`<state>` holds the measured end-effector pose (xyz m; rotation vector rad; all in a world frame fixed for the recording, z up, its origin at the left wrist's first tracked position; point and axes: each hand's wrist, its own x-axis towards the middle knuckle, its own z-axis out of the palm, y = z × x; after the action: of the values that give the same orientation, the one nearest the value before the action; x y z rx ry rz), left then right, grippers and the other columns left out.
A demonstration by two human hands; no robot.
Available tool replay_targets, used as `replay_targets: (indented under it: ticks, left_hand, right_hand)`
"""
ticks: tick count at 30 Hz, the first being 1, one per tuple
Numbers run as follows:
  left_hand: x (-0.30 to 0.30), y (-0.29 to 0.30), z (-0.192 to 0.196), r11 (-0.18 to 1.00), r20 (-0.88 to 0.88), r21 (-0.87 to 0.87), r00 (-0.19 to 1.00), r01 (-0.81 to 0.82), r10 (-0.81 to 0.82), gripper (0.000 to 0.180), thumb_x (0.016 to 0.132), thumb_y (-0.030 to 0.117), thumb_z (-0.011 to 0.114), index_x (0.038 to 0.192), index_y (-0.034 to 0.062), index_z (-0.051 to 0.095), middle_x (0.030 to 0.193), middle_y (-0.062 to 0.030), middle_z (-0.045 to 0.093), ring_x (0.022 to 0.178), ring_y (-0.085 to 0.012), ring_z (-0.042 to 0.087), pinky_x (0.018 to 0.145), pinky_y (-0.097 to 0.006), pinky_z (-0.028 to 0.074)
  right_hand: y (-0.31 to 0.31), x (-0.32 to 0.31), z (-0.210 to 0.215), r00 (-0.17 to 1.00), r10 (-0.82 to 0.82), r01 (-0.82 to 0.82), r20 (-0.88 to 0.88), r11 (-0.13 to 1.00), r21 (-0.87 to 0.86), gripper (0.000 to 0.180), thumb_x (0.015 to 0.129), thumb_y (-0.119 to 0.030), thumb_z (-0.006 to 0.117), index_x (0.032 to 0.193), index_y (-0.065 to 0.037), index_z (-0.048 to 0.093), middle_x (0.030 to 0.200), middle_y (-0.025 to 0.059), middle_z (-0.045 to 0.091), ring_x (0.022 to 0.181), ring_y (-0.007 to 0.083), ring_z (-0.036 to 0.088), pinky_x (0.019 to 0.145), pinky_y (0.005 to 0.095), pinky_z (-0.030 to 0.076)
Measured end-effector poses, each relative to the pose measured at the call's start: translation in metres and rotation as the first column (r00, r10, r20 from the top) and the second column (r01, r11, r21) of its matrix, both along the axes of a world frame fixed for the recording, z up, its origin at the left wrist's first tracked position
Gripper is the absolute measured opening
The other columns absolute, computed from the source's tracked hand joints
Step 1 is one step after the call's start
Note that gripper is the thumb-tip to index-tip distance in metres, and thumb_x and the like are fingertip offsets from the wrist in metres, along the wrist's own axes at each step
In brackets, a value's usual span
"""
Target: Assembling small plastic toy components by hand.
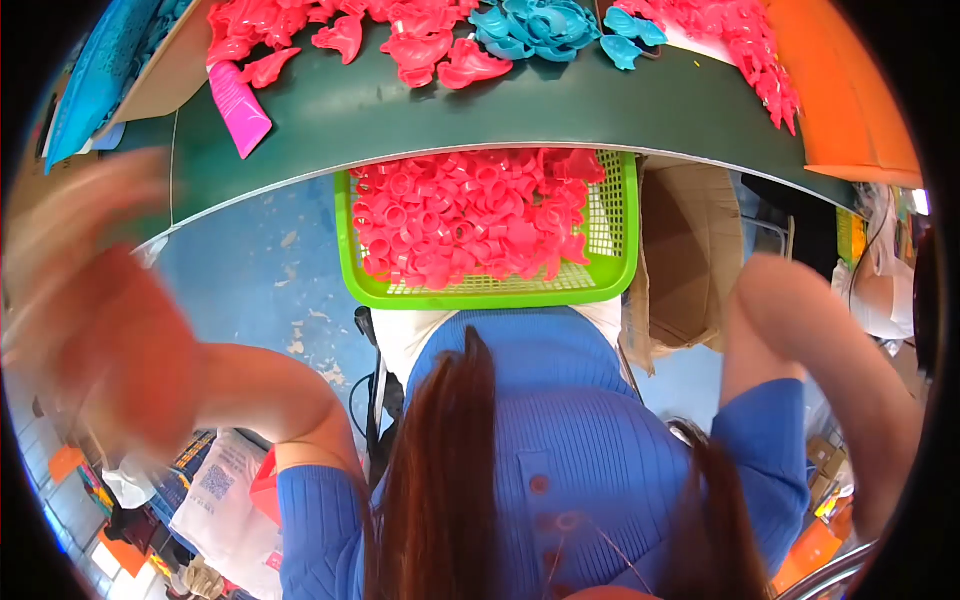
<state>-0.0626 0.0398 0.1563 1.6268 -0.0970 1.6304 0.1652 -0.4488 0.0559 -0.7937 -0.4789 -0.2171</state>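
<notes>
My left hand (pixel 115 300) is raised at the far left, beside the table's front edge. Motion smears its fingers, so I cannot make out whether it holds anything. My right arm bends sharply at the right side, with its forearm running down to the picture's rim; my right hand is out of view. In front of my lap, partly under the table edge, is a bright green plastic basket (pixel 485 299). It is heaped with small pink ring-shaped plastic pieces (pixel 465 215). Neither hand is at the basket.
On the dark green table (pixel 440 115) lie piles of pink curved plastic pieces (pixel 420 45), teal pieces (pixel 540 28) and a magenta tube (pixel 238 108). An orange bag (pixel 850 100) stands at the right, a blue bag (pixel 95 85) at the left. An open cardboard box (pixel 690 240) is beside the basket.
</notes>
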Motion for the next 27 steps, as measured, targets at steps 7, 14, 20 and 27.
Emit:
replay_targets:
  ticks: [7, 14, 20, 27]
  left_hand:
    - [0.016, -0.011, -0.169, 0.941, -0.967, 0.223, 0.177, 0.256, 0.181, 0.054, 0.075, 0.014, 0.064, 0.122, 0.0002, 0.043, 0.119, -0.0204, 0.045, 0.111, -0.0367, 0.044, 0.091, -0.041, 0.039]
    - [0.027, -0.039, -0.209, 0.912, -0.927, 0.374, 0.079, 0.168, 0.366, 0.067, 0.068, 0.020, 0.069, 0.128, 0.0096, 0.041, 0.127, -0.0234, 0.038, 0.117, -0.0450, 0.035, 0.092, -0.052, 0.033]
    - [0.025, -0.055, -0.165, 0.869, -0.957, 0.280, 0.050, 0.408, 0.285, 0.062, 0.067, 0.024, 0.072, 0.122, 0.0090, 0.048, 0.131, -0.0167, 0.038, 0.118, -0.0386, 0.035, 0.098, -0.052, 0.028]
    - [0.047, -0.038, -0.116, 0.896, -0.991, -0.027, 0.105, 0.442, -0.082, 0.032, 0.076, 0.016, 0.066, 0.106, 0.0065, 0.061, 0.110, -0.0118, 0.059, 0.106, -0.0321, 0.054, 0.097, -0.044, 0.035]
  right_hand:
    - [0.336, -0.081, -0.094, 0.548, 0.708, 0.268, 0.446, 0.356, -0.895, 0.036, 0.080, -0.032, 0.058, 0.103, -0.005, 0.057, 0.108, 0.0119, 0.056, 0.107, 0.0274, 0.048, 0.093, 0.0422, 0.036]
    - [0.330, -0.086, -0.125, 0.634, 0.720, 0.446, 0.284, -0.040, -0.894, 0.050, 0.081, -0.035, 0.055, 0.123, -0.008, 0.046, 0.129, 0.0200, 0.040, 0.117, 0.0444, 0.035, 0.095, 0.0552, 0.031]
    - [0.279, -0.050, -0.054, 0.551, 0.810, 0.251, 0.200, 0.068, -0.966, 0.039, 0.084, -0.034, 0.057, 0.113, -0.010, 0.056, 0.112, 0.0169, 0.053, 0.099, 0.0358, 0.052, 0.086, 0.0455, 0.042]
    - [0.307, 0.152, -0.035, 0.646, -0.143, 0.748, 0.750, -0.078, -0.659, 0.024, 0.076, -0.028, 0.066, 0.071, -0.005, 0.061, 0.070, 0.0081, 0.056, 0.064, 0.0247, 0.058, 0.054, 0.0351, 0.043]
